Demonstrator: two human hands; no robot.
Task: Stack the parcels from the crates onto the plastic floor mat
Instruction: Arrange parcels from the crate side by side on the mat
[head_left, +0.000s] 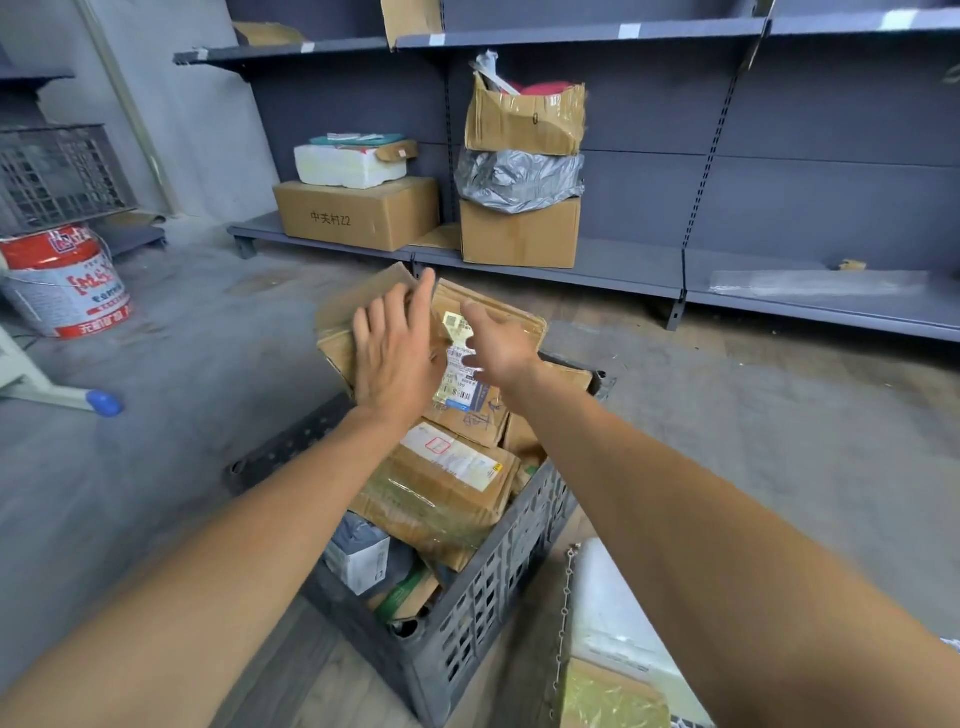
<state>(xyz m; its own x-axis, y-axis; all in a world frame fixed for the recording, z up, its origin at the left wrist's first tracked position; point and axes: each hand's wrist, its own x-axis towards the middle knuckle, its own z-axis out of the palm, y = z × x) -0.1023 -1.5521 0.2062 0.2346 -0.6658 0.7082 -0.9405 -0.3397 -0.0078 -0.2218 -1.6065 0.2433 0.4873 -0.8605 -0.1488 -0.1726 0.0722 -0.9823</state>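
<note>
A dark grey plastic crate (483, 597) stands on the floor in front of me, heaped with cardboard parcels. The topmost parcel (483, 317) is a brown taped box with a white shipping label, lying at the crate's far end. My left hand (395, 348) is stretched out flat with straight fingers over its left side. My right hand (498, 340) reaches out beside it over the label, fingers spread, holding nothing. A second labelled cardboard parcel (441, 488) lies lower in the crate, with a small white box (358, 561) beneath it.
Grey metal shelving (727, 270) runs along the back wall, with cardboard boxes (358, 213) and a grey bag on its lowest shelf. A red and white paint bucket (65, 280) stands at left, a second crate (57, 171) behind it. White foam (613, 613) lies at lower right.
</note>
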